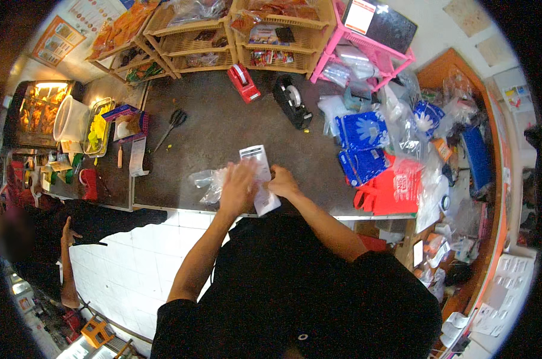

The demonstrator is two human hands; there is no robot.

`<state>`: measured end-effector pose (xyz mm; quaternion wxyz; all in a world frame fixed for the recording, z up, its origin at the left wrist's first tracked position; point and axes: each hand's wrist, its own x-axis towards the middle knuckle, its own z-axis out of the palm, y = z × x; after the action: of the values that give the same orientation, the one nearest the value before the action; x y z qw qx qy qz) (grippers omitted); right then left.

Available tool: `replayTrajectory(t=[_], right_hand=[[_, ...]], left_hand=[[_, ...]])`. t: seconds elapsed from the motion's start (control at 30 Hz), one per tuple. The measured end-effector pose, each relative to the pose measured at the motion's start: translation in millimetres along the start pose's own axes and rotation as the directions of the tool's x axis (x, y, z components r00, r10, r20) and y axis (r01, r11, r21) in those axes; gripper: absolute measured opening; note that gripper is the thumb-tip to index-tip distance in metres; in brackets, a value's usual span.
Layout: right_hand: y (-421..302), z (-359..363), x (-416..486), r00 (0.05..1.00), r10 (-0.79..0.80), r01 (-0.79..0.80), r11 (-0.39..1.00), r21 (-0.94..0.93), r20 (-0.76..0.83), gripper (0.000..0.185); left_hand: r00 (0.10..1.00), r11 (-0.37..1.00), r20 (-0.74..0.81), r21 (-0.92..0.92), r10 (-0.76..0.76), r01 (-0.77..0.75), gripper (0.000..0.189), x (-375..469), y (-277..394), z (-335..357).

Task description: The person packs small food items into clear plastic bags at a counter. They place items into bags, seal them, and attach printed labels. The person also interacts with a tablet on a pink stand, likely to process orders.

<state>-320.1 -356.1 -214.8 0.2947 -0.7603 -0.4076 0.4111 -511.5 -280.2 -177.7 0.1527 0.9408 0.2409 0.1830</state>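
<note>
A long printed paper slip [259, 162] lies near the counter's front edge, over or against a crumpled clear plastic bag [213, 185]. My left hand [240, 184] is laid across the slip's left side and the bag, its fingers blurred and pointing up the counter. At the slip's right edge is my right hand [283, 181], its fingers curled; whether it pinches the paper is hidden. Beyond them on the dark counter [199, 139] are a red tape dispenser [244, 83], a black tape dispenser [292, 101] and scissors with black handles [176, 119].
Blue glove packs [364, 129], a red bag [396, 188] and clear plastic bags fill the right side. Tan plastic racks [199, 42] and a pink rack [329, 58] line the back. To the left stand a clear tub [70, 119] and a yellow-filled tray [98, 128]; a co-worker [37, 242] is nearby.
</note>
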Motion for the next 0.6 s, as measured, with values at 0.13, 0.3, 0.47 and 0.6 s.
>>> replayTrajectory(t=[0.13, 0.3, 0.47, 0.6], right_hand=[[-18.3, -77.4, 46.1, 0.906, -0.167, 0.179, 0.984, -0.006, -0.389, 0.022], [-13.9, -173.5, 134.4, 0.933, 0.159, -0.122, 0.984, 0.133, -0.323, 0.030], [3.8, -183.0, 151.6, 0.940, 0.334, -0.253, 0.820, 0.514, -0.070, 0.038], [8.2, -179.4, 143.8, 0.960, 0.278, -0.191, 0.761, 0.620, -0.046, 0.028]], left_hand=[[0.927, 0.954, 0.313, 0.274, -0.207, 0.121, 0.072, 17.9, 31.4, 22.6], [0.925, 0.966, 0.359, 0.257, -0.129, 0.035, 0.084, 11.2, 36.9, 36.0], [0.926, 0.949, 0.318, 0.295, -0.205, 0.109, 0.092, 1.4, 46.2, 33.5], [0.888, 0.932, 0.372, 0.331, -0.271, 0.146, 0.090, -4.8, 55.4, 28.9]])
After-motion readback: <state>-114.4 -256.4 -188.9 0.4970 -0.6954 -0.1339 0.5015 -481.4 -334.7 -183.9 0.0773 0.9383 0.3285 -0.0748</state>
